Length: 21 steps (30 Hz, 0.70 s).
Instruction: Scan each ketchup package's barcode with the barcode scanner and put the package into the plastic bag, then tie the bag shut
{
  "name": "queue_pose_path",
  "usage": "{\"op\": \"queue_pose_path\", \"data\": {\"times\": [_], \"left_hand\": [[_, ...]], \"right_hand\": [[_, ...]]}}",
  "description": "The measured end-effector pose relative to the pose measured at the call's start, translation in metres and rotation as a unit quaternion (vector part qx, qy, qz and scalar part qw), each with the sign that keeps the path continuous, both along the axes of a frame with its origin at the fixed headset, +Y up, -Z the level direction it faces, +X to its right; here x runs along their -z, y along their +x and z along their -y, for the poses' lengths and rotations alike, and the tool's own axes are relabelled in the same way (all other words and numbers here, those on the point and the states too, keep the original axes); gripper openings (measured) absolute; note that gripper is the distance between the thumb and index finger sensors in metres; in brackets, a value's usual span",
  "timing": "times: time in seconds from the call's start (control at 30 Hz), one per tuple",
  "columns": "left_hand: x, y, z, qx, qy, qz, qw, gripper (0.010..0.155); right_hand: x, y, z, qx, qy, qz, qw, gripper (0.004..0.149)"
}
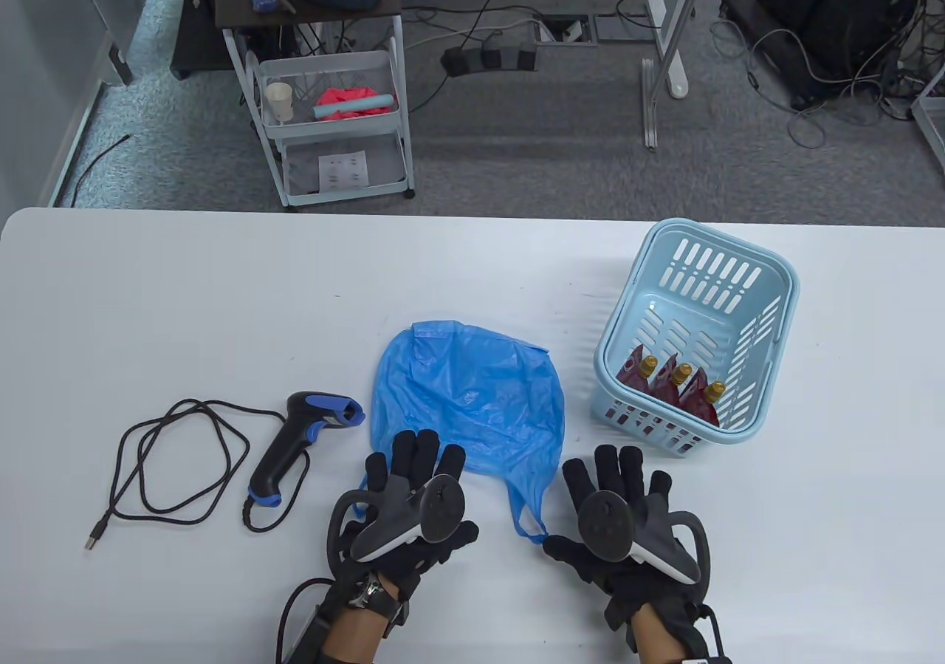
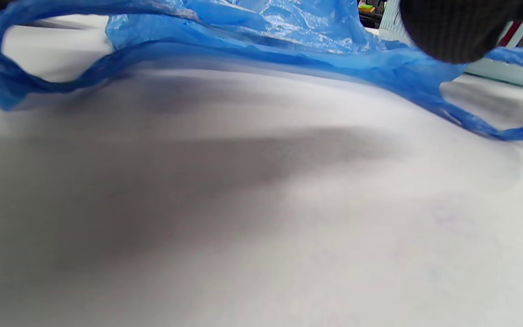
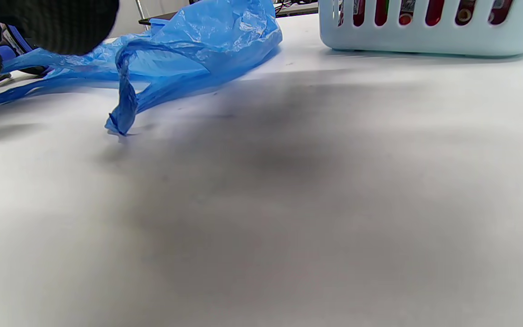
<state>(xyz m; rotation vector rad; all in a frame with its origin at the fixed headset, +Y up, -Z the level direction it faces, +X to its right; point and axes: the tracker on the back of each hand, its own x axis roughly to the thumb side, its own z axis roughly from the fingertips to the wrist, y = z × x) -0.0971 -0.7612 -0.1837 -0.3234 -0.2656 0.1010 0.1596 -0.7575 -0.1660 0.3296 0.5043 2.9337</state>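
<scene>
A crumpled blue plastic bag [image 1: 469, 402] [image 2: 261, 32] [image 3: 207, 41] lies flat mid-table, its two handle loops trailing toward me. Three red ketchup packages [image 1: 672, 387] with gold caps stand in the light blue basket [image 1: 775, 309] [image 3: 425, 41] at the right. The black and blue barcode scanner [image 1: 295, 446] lies left of the bag with its cable coiled beside it. My left hand [image 1: 410, 472] rests flat, fingers straight, with the fingertips on the bag's near edge. My right hand [image 1: 620, 483] lies flat on the table right of the handle loop, holding nothing.
The scanner's black cable [image 1: 170, 464] loops across the left of the table, ending in a USB plug. Beyond the far table edge stand a white trolley [image 1: 332, 125] and floor cables.
</scene>
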Motion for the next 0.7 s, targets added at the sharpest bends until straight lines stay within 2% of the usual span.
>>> {"op": "queue_pose_path", "data": {"times": [0.37, 0.7], "left_hand": [[0.005, 0.005, -0.028, -0.017, 0.032, -0.009, 0.999, 0.095], [0.025, 0.015, -0.065, 0.001, 0.061, -0.006, 0.998, 0.094]], "right_hand": [[0.0, 0.004, -0.004, 0.021, 0.006, 0.004, 1.0, 0.095], [0.0, 0.006, -0.004, 0.032, 0.011, 0.005, 0.999, 0.095]]}}
